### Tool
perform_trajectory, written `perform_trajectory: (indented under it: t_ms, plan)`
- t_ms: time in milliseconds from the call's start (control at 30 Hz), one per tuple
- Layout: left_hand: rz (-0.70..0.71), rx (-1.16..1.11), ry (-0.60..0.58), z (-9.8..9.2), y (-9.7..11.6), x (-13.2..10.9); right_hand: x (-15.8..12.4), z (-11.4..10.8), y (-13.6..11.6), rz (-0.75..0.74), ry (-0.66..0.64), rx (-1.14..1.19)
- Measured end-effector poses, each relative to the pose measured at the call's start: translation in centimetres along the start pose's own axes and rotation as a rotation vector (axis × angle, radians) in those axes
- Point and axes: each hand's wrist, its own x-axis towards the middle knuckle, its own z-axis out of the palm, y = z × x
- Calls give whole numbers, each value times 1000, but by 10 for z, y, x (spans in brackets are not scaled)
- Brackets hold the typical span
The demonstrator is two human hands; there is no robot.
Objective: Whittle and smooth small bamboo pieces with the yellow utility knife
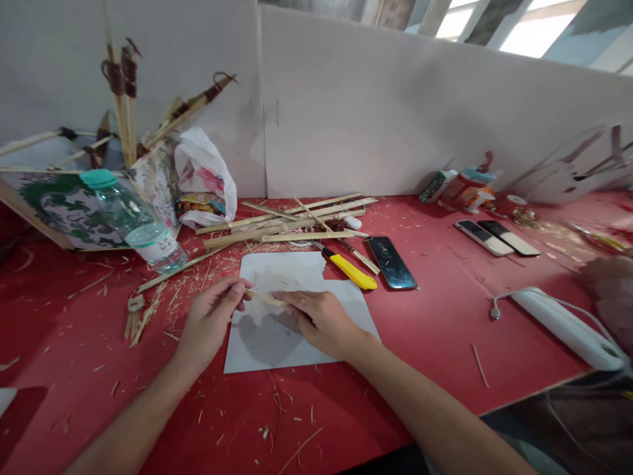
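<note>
A thin bamboo strip (264, 297) lies across a white sheet of paper (277, 343) on the red table (435, 330). My left hand (210, 320) pinches the strip's left end between thumb and fingers. My right hand (319, 320) presses on the strip's right end, fingers curled down on the paper. A yellow utility knife (349, 268) lies just beyond the sheet, to the right of it.
A pile of bamboo sticks (291, 221) lies behind the paper. A tilted water bottle (136, 221), a plastic bag (205, 178) and a bamboo frame (121, 99) stand at left. Phones (390, 262) (497, 237) and a white power strip (564, 326) lie at right. Another person's hand (610, 290) shows at the right edge.
</note>
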Motion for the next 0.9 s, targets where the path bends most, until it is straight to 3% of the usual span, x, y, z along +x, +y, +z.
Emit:
perform_trajectory:
  t_ms: [167, 367, 600, 900]
  plan:
    - [97, 187, 34, -8, 3, 5, 0, -3, 0, 92, 33, -58]
    - [139, 287, -25, -8, 1, 6, 3, -7, -4, 80, -36, -60]
    - [301, 598, -71, -14, 4, 7, 2, -3, 1, 159, -32, -154]
    - [315, 915, -262, -18, -6, 5, 2, -2, -1, 262, -144, -407]
